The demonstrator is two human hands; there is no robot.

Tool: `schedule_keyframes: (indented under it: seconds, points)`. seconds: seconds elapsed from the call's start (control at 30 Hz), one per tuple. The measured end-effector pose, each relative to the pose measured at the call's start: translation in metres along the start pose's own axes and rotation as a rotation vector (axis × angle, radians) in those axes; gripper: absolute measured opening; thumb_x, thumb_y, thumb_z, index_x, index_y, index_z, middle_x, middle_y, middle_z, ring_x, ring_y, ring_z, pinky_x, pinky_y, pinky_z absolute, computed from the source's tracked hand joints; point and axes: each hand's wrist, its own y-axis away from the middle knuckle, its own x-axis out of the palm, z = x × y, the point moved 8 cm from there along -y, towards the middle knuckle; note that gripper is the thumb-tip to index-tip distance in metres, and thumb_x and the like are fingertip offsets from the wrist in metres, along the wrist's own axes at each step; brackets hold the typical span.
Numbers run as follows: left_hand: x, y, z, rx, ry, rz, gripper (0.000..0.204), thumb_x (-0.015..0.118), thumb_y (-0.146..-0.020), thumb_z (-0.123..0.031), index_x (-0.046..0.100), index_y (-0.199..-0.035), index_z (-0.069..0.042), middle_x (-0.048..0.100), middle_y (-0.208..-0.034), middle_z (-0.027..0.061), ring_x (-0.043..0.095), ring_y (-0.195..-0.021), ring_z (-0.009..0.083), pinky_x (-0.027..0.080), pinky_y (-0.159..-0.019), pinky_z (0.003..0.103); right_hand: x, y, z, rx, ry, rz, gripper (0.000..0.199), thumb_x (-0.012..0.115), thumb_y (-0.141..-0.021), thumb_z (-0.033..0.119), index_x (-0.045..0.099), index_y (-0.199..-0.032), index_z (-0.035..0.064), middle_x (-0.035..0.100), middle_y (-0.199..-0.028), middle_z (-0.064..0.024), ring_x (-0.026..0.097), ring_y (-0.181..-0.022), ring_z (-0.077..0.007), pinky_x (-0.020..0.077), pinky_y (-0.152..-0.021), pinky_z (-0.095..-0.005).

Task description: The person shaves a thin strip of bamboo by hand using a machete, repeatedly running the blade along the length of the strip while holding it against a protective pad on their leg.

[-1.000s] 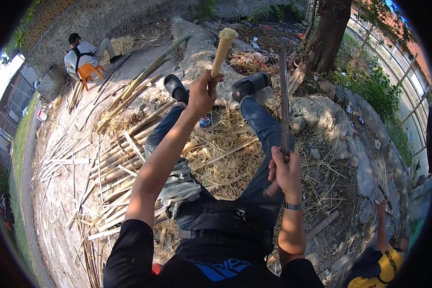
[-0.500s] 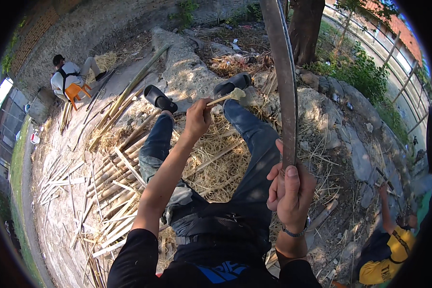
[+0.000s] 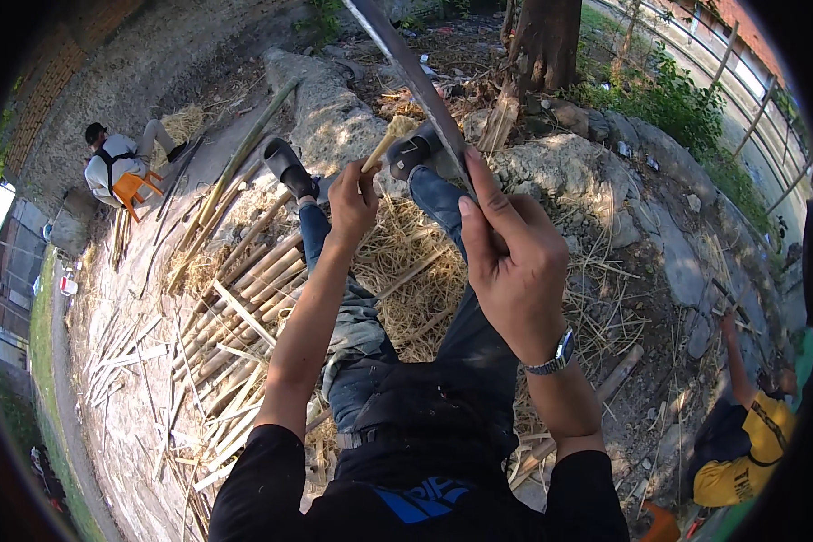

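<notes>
My left hand [image 3: 352, 200] grips a short pale stick [image 3: 378, 154] with a frayed, tufted far end. The stick points up and to the right, above the space between my sandalled feet. My right hand [image 3: 519, 266] is closed round the lower end of a long, dark machete [image 3: 417, 83], its handle hidden in my fist. My index finger lies along the blade, which leans up to the left past the top of the view. In the picture, the tufted tip appears just left of the blade; I cannot tell whether they touch.
Straw-like shavings [image 3: 415, 316] cover the ground between my legs. Bamboo poles [image 3: 275, 280] and split strips [image 3: 126, 366] lie to the left. Rough rock [image 3: 321, 117] and a tree trunk [image 3: 546, 50] stand ahead. One person [image 3: 122, 163] sits far left; another [image 3: 745, 452] is lower right.
The machete has swung from nearly upright to leaning left, as my right hand moved up and left and turned over. The stick has tilted more upright, and my left hand has shifted slightly left.
</notes>
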Motion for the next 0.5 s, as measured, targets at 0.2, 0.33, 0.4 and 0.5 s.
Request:
schedule_keyframes:
  seconds: [0.2,0.33,0.4,0.5]
  points:
    - [-0.024,0.009,0.049,-0.180,-0.046,-0.105,0.008,0.057,-0.101,0.001,0.062,-0.106,-0.002,0.077,-0.097,0.0156,0.076,-0.088,0.0337,0.057,-0.070,0.038,0.038,-0.055,0.017,-0.217,0.382,0.057,0.040,0.073,-0.097,0.026,0.070,-0.136,0.0220,0.060,-0.081,-0.0045,0.059,-0.053,-0.0151,0.0476,-0.044,-0.0299]
    - [-0.031,0.017,0.048,-0.156,-0.060,-0.133,0.010,0.056,-0.100,0.005,0.062,-0.104,-0.001,0.077,-0.097,0.0144,0.077,-0.089,0.0314,0.057,-0.073,0.037,0.064,-0.054,0.020,-0.275,0.356,0.280,0.044,0.069,-0.093,0.017,0.068,-0.137,0.0141,0.061,-0.095,-0.0138,0.070,-0.059,-0.0220,0.0557,-0.047,-0.0327]
    - [-0.036,0.017,0.051,-0.166,-0.086,-0.127,0.012,0.056,-0.100,0.005,0.063,-0.107,-0.001,0.077,-0.097,0.0139,0.077,-0.089,0.0309,0.057,-0.074,0.036,0.075,-0.049,0.023,-0.338,0.404,0.311,0.044,0.067,-0.093,0.016,0.067,-0.137,0.0121,0.061,-0.095,-0.0136,0.071,-0.059,-0.0219,0.0560,-0.048,-0.0320]
    - [-0.043,0.015,0.054,-0.157,-0.070,-0.158,0.013,0.056,-0.100,0.005,0.063,-0.109,-0.001,0.077,-0.096,0.0134,0.078,-0.088,0.0281,0.057,-0.073,0.034,0.082,-0.042,0.022,-0.370,0.375,0.321,0.044,0.066,-0.094,0.015,0.067,-0.137,0.0108,0.061,-0.095,-0.0133,0.071,-0.060,-0.0217,0.0565,-0.049,-0.0314]
